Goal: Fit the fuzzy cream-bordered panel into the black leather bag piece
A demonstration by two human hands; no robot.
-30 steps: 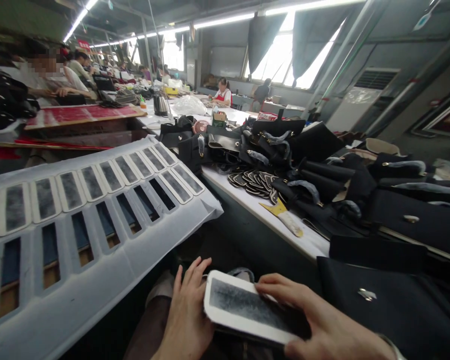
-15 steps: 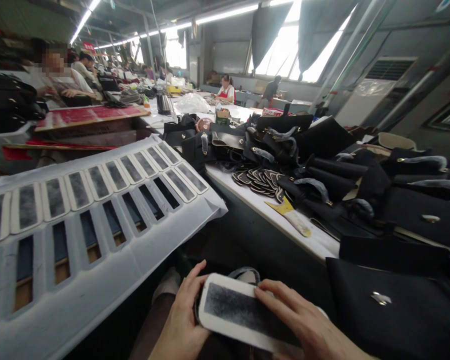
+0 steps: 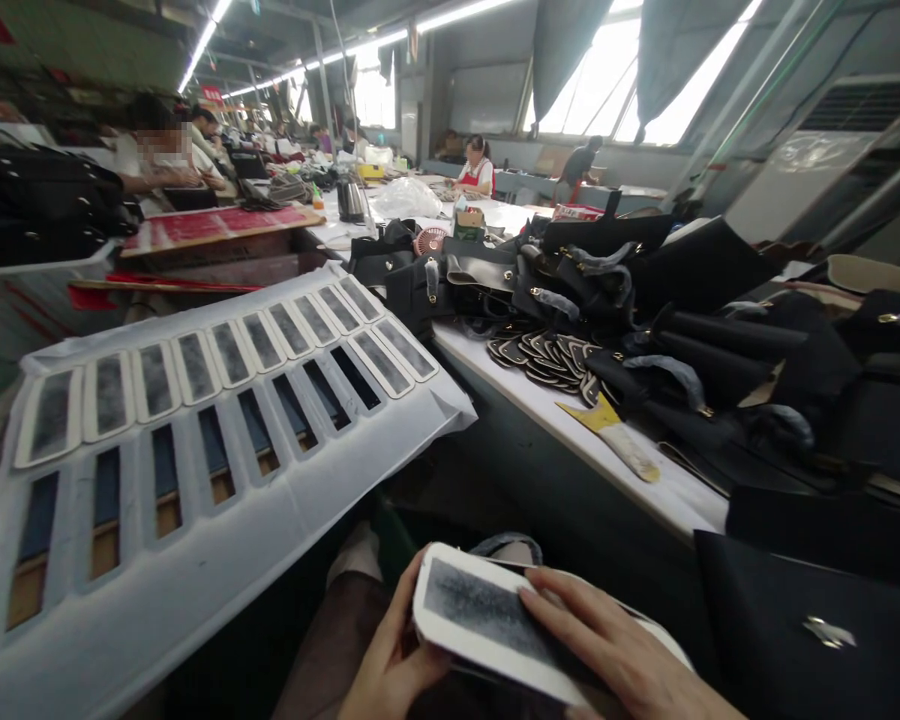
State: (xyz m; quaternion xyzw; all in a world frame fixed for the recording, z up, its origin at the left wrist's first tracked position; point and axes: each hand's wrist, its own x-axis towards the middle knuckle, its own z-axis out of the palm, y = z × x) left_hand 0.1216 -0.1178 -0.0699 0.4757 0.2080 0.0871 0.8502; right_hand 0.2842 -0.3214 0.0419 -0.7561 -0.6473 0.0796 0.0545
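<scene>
We see left hand, splayed moments earlier, now gripping end of white-rimmed panel; right hand clasps opposite end.

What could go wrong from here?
1. Drop: the white-edged panel is held above the lap; if the left hand slips, it could fall.
2. Marking: fingers of the right hand lie across its mottled dark centre, so they might smudge it.
3. Shifting: the far row of panels sits closely spaced on the white sheet; a bump might knock several askew.
</scene>
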